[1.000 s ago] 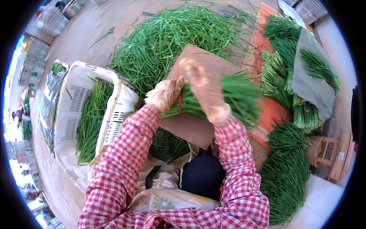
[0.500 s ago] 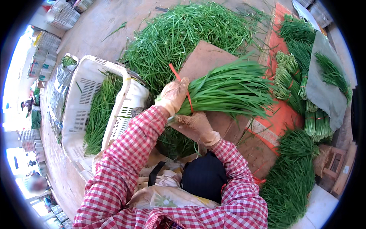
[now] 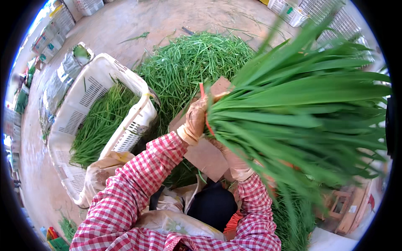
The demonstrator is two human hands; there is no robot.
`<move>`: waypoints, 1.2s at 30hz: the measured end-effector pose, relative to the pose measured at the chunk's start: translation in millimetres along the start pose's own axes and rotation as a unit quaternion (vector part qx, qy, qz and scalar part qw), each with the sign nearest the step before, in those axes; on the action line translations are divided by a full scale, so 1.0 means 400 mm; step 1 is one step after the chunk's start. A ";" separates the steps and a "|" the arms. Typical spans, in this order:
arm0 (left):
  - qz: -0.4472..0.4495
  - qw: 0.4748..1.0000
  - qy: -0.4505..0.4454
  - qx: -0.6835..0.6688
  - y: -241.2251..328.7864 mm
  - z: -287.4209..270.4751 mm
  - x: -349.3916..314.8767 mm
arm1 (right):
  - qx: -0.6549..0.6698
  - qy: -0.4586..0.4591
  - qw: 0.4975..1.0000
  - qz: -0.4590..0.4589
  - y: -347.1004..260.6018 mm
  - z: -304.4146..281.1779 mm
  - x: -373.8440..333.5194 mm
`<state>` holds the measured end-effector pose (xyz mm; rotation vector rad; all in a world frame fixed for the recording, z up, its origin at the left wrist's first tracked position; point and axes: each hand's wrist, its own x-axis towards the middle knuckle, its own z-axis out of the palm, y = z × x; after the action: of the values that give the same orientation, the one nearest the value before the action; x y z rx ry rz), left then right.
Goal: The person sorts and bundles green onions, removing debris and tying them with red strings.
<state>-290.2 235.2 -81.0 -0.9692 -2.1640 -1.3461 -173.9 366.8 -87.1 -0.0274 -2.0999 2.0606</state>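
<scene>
Wide, pale floor (image 3: 125, 25) behind everything; a heap (image 3: 197, 58) of loose leaves sits on it, past the far corner of the brown board (image 3: 207, 157); the white crate (image 3: 146, 106) stands off that board's left edge, greens (image 3: 100, 125) lying inside; and what a spread from the bundle (image 3: 293, 113), up over the board and hiding its right edge, leaf tips fanned and blurred! The left hand (image 3: 194, 119) has its fingers closed tight on the bundle's narrow end; the right hand (image 3: 230, 157) is in underneath, fingers lost below the leaves, so whether they grip, I cannot tell; smallest of all, the red band (image 3: 202, 89), beside the left fingers, one end sticking up; doing this well, I'd judge, takes a firm left grip, the band snug and flat without bruising, and right-hand support from below so nothing slips or bends.
</scene>
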 end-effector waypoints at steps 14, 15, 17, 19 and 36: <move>-0.210 0.962 0.074 -0.156 -0.067 0.067 -0.060 | 0.114 -0.032 0.986 0.116 0.103 0.001 -0.020; -0.207 0.963 0.086 -0.151 -0.065 0.071 -0.059 | 0.124 -0.035 0.984 0.120 0.111 0.004 -0.012; -0.279 0.902 0.095 -0.316 -0.070 0.070 -0.084 | 0.149 -0.044 0.978 0.135 0.137 0.023 -0.017; -0.367 0.720 0.161 -0.566 -0.067 0.074 -0.092 | 0.169 -0.045 0.973 0.152 0.144 0.023 -0.015; -0.256 0.859 -0.323 -0.303 -0.105 0.083 -0.011 | 0.593 -0.410 0.618 0.314 0.339 0.078 -0.037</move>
<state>-317.8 251.0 -124.3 -1.2546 -2.6660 -2.3298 -181.2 337.7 -223.7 0.5244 -0.2861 4.0152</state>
